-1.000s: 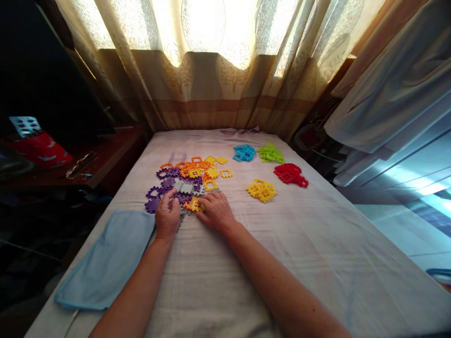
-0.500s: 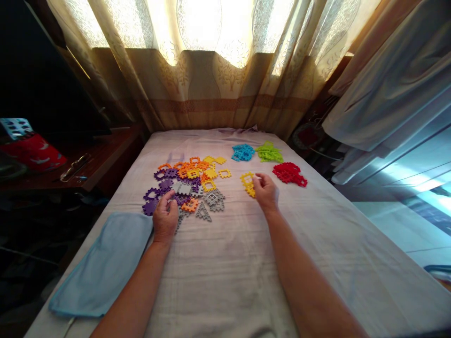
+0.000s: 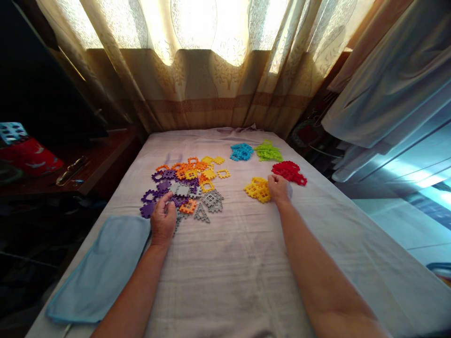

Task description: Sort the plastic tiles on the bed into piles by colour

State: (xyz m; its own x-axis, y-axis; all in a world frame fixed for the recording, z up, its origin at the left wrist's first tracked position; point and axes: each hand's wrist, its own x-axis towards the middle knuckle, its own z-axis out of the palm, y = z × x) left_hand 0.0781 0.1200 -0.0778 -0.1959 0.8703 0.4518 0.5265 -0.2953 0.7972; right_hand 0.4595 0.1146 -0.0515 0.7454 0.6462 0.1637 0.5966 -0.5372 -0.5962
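My left hand hovers over or rests at the near edge of a mixed heap of plastic interlocking tiles, its fingers partly curled and apart, with nothing seen in them. Purple tiles, grey tiles, orange tiles and yellow tiles lie around there. To the right, a pile of yellow interlocking tiles lies on the cloth. My right hand is at that pile's right edge, fingers closed; whether a tile is between them is hidden.
Behind the right hand are piles of red tiles, blue tiles and lime-green tiles. A folded light-blue cloth lies at the left. Curtains hang behind the cloth-covered surface; a dark wooden desk stands left.
My right hand has moved rightward, and the yellow tiles that were at its fingertips are now seen with a fuller yellow pile. My left hand has stayed almost in place.
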